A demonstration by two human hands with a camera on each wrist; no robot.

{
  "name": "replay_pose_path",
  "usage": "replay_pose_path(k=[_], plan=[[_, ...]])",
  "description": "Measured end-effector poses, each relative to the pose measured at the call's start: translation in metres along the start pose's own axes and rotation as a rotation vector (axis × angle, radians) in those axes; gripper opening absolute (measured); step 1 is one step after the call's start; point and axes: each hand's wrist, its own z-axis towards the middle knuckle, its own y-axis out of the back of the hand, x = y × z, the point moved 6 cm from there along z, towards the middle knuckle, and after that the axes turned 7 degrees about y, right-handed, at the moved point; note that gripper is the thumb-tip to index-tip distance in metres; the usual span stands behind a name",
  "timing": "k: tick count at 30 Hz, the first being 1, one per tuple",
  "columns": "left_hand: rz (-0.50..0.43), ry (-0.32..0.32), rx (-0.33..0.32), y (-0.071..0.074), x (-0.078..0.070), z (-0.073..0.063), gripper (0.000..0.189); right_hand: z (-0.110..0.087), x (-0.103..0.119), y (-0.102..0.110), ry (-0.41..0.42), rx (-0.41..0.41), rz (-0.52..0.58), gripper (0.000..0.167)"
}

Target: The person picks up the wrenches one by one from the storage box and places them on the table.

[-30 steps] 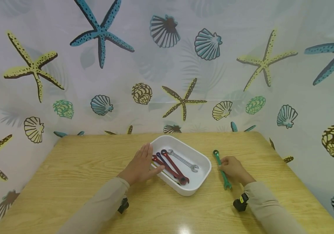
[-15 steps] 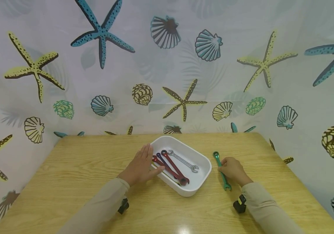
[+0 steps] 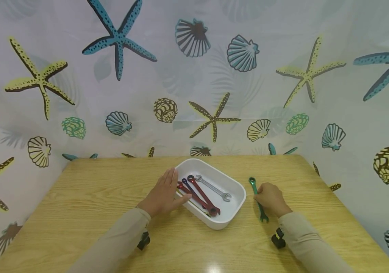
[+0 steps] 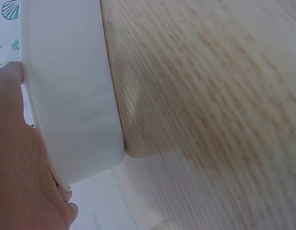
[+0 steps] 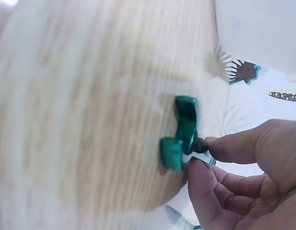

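In the head view my right hand (image 3: 271,198) pinches a green combination wrench (image 3: 260,209) by its shaft, right of the white tub (image 3: 217,224). Its ring end points away from me. The right wrist view has the wrench's open end (image 5: 186,129) close over the tabletop, thumb and forefinger on the shaft behind it. My left hand (image 3: 161,194) rests against the left rim of the tub, fingers straight and thumb spread over the near edge. Inside the tub lie a silver open-end wrench (image 3: 213,188), red wrenches (image 3: 203,195) and a blue one (image 3: 185,181), partly overlapping.
The tub stands on a wooden table (image 3: 105,197) in front of a curtain (image 3: 139,94) printed with starfish and shells. A black wrist camera (image 3: 278,239) sits below the right sleeve, another camera (image 3: 144,240) below the left.
My right hand and the green wrench shift only slightly, the wrist drawing a little to the left. The left hand and the tub stay where they were.
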Motion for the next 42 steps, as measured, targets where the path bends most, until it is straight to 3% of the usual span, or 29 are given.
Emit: replay_pose_path(k=[20,29,38,42], plan=[[0.007,-0.005,-0.007,0.003,0.001,0.000,0.102,0.004,0.001,-0.001,-0.018,-0.002,-0.013,0.020],[0.012,-0.002,0.003,-0.002,0.005,0.005,0.103,0.004,-0.001,0.000,-0.001,0.005,-0.013,0.022],[0.010,-0.002,0.012,0.001,0.001,0.000,0.102,0.008,0.002,0.012,0.009,0.110,-0.067,0.037],[0.010,0.001,0.012,0.001,0.000,0.000,0.101,0.009,0.012,0.026,0.010,0.123,-0.027,0.042]])
